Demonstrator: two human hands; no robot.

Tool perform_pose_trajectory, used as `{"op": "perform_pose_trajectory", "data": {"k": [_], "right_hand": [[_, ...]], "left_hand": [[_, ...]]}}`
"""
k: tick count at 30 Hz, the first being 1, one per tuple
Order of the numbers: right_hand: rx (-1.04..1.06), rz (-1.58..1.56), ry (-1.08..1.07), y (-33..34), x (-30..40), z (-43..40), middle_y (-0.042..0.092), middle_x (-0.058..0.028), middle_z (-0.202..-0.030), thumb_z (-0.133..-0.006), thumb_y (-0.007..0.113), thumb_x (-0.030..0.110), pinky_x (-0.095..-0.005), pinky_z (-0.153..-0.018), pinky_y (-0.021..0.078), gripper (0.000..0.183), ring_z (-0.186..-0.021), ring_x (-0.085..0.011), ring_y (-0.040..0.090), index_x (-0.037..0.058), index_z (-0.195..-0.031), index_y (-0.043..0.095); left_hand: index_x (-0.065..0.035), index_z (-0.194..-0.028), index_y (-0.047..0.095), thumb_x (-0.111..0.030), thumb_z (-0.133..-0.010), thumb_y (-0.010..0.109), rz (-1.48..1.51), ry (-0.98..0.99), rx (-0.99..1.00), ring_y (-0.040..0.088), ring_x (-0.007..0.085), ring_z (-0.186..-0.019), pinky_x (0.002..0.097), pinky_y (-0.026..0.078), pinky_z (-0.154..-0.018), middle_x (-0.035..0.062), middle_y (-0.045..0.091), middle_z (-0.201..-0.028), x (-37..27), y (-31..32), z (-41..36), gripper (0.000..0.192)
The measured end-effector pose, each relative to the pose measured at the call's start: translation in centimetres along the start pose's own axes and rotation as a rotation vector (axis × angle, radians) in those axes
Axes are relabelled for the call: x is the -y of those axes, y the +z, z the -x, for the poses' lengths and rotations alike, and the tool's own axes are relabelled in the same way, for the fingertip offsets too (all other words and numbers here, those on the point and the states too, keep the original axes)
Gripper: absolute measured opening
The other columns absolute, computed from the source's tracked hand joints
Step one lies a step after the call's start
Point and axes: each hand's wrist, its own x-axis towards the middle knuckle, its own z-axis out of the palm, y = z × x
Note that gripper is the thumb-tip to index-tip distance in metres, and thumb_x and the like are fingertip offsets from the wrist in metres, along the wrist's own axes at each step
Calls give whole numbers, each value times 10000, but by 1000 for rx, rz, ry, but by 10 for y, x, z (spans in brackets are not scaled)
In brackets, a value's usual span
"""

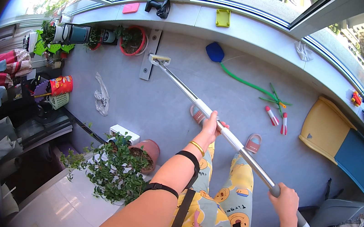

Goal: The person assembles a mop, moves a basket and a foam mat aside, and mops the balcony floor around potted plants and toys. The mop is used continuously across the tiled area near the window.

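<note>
Both hands hold a long sponge mop (182, 86) with a silver telescopic pole and white sleeves, slanting across the view. My left hand (211, 127) is wrapped around the pole about midway, just below a white sleeve. Farther down, my right hand (285, 201) grips the grey handle near its lower end. At the far end, the pale mop head (160, 59) rests on or just over a flat grey strip with screws (150, 54), which lies on the grey floor (168, 111). The underside of the mop head is hidden.
Potted plants (132, 41) stand at the far left, and a leafy plant (116, 170) near left. A crumpled plastic bag (102, 98) lies on the floor. Rightward are a blue-and-green toy (242, 76), toy rockets (272, 116) and a yellow-and-blue slide (326, 129). A white windowsill (180, 18) runs behind.
</note>
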Motion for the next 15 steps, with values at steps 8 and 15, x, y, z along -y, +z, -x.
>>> {"op": "perform_pose_trajectory", "data": {"k": [8, 15], "right_hand": [[220, -154, 33, 46, -63, 13, 595, -168, -658, -665, 687, 308, -420, -616, 465, 293, -681, -357, 584, 44, -732, 581], [370, -363, 212, 70, -228, 125, 565, -173, -598, -621, 736, 314, -391, -571, 446, 374, -605, -326, 580, -12, -721, 581]], "left_hand": [[-18, -920, 408, -360, -875, 424, -278, 7, -63, 586, 247, -595, 385, 521, -573, 101, 526, -694, 61, -7, -2, 346], [-15, -914, 387, -314, -883, 445, -355, -37, 23, 613, 258, -536, 367, 524, -470, 101, 531, -639, 229, 52, 98, 306]]}}
